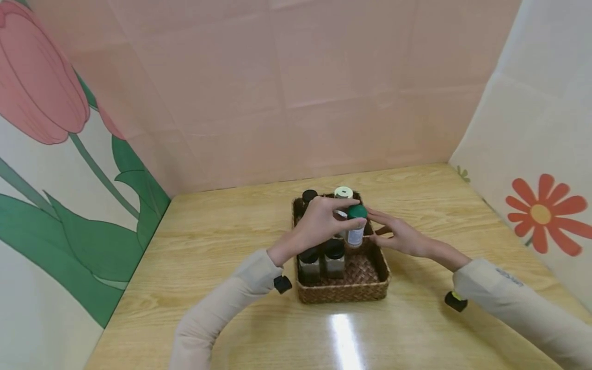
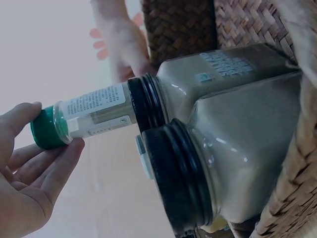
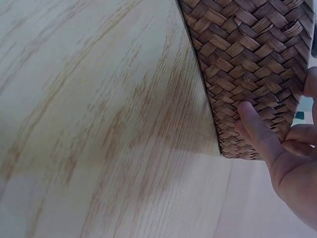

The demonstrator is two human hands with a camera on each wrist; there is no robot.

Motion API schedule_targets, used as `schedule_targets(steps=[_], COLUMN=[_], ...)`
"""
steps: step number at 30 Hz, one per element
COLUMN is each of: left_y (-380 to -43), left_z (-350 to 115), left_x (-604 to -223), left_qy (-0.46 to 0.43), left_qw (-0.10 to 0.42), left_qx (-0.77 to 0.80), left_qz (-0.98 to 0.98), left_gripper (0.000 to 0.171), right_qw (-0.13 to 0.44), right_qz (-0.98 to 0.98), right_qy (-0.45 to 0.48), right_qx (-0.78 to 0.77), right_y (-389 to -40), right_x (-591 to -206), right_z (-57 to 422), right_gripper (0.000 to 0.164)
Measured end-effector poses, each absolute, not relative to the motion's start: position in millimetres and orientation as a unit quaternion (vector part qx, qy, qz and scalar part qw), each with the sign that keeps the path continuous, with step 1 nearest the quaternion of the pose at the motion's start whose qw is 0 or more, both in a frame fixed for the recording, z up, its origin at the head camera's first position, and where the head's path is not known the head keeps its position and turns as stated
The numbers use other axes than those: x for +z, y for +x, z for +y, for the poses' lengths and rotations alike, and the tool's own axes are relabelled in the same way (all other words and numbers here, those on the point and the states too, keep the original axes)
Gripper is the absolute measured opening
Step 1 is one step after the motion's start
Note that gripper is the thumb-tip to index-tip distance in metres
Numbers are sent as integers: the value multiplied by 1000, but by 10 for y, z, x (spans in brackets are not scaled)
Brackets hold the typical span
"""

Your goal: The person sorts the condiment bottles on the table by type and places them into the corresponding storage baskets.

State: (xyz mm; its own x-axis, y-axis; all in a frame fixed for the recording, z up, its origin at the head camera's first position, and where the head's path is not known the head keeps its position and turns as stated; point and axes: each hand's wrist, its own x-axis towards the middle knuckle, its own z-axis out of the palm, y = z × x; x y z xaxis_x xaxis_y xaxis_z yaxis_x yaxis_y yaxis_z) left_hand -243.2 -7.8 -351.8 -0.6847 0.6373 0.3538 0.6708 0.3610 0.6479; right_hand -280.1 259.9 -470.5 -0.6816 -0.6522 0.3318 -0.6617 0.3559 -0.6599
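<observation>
My left hand (image 1: pixel 319 221) pinches the green cap (image 2: pixel 44 128) of a small clear spice jar (image 2: pixel 99 110) with a white printed label. The jar hangs upright over the woven basket (image 1: pixel 343 294), near its middle divider. At the basket's right side, my right hand (image 1: pixel 402 236) holds the wall. In the right wrist view, part of that hand (image 3: pixel 297 173) lies against the outer weave while other fingers reach over the edge. Two square glass jars with black lids, one left (image 1: pixel 309 264) and one right (image 1: pixel 335 259), stand in the near compartment.
In the far compartment are a jar with a pale lid (image 1: pixel 344 192) and a black-lidded one (image 1: pixel 309 196), partly hidden by my left hand. The basket sits on a wooden table (image 1: pixel 222 231), with a pink cloth wall (image 1: pixel 277 103) behind and patterned side panels.
</observation>
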Motion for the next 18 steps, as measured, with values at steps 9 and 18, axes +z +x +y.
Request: schedule_targets(steps=[9,18], left_y=[-2430,-2411], left_z=[-39,-55], left_x=[-3610,-3722], left_qy=[-414,-427], left_qw=[11,-11], left_qx=[-400,-372], left_qz=[-818,-824], left_gripper=[50,52], right_qw=[-1,4], right_qz=[-827,-831], right_qy=[398,394], right_qx=[397,393], right_y=[-2801,-2795], right_x=[-4685,-4707], right_z=[2610,2612], right_gripper=[69,64])
